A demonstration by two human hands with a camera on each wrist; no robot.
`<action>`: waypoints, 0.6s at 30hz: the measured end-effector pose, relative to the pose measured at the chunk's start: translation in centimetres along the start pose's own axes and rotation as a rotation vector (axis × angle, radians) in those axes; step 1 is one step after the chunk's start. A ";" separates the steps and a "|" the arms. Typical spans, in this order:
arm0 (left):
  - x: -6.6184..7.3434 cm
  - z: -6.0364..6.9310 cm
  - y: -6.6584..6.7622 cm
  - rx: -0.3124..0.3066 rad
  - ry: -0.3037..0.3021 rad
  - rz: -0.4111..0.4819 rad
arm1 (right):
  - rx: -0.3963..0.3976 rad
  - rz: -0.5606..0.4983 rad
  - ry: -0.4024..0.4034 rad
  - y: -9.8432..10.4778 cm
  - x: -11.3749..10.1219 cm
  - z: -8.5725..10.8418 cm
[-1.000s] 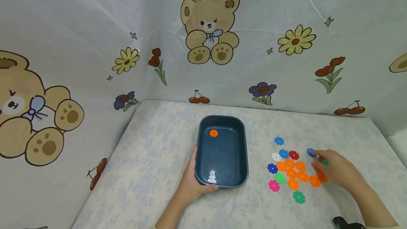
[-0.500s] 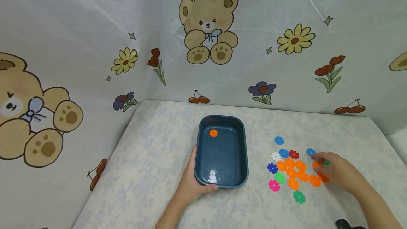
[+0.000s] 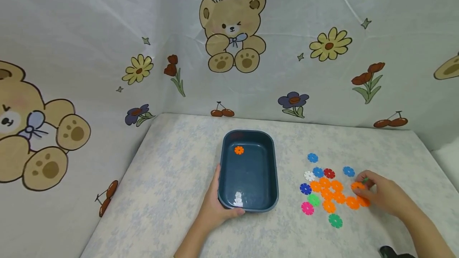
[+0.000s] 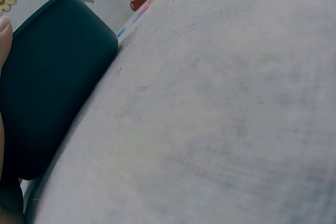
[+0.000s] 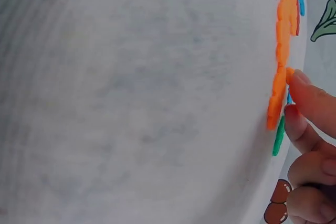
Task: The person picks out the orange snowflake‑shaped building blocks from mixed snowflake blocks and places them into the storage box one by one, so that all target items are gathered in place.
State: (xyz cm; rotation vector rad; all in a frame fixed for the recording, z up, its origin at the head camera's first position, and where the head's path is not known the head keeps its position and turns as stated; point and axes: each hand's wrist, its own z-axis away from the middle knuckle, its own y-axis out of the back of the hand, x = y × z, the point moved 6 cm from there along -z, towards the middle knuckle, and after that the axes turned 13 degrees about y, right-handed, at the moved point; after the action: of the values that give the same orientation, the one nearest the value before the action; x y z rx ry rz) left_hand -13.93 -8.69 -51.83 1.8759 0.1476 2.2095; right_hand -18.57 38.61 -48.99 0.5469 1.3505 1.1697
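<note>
My left hand [image 3: 211, 206] grips the near left corner of a dark blue-green plastic bin [image 3: 219, 158], its thumb along the near side. One orange flower-shaped disc [image 3: 239, 150] lies inside the bin. To the right, my right hand [image 3: 389, 196] is low over the spread of loose discs, thumb and index finger bent with a gap between them. The thumb touches an orange notched disc [image 3: 357, 186]; the right wrist view shows that orange disc [image 5: 290, 74] at its tip. A green disc [image 3: 365, 180] is partly hidden by the fingers.
Several orange discs [image 3: 325, 193] lie touching or overlapping, with blue [image 3: 348, 171], red [image 3: 329, 173], white [image 3: 309, 176], pink [image 3: 307, 208] and green discs [image 3: 335, 221] around them. A black object [image 3: 390, 252] shows at the bottom right edge. Printed cloth walls enclose the table [image 3: 172, 178].
My right hand has drawn back from the blue disc toward the orange and green discs, its thumb coming onto an orange one. My left hand and the bin stay put; the view shifts slightly.
</note>
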 end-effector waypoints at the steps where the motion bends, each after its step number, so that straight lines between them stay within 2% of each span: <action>1: 0.0 0.0 0.0 0.001 -0.001 -0.001 | 0.010 -0.011 -0.002 0.0 0.0 0.0; 5: 0.0 0.0 0.0 0.003 -0.009 0.000 | 0.084 -0.056 0.010 0.3 -0.6 -0.4; 8: -0.1 0.0 0.1 0.005 -0.010 -0.003 | 0.135 -0.102 0.039 0.3 -2.0 -1.2; 12: -0.1 0.0 0.2 0.009 -0.012 -0.008 | 0.156 -0.188 0.087 0.2 -4.8 -2.8; 18: -0.1 -0.1 0.1 0.004 -0.010 0.001 | 0.165 -0.308 0.216 0.1 -10.2 -6.0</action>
State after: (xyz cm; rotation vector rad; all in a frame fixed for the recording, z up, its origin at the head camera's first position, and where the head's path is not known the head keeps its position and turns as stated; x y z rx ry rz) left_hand -14.01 -8.78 -51.87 1.8895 0.1490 2.2016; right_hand -22.27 27.90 -45.54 0.3186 1.6614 0.8878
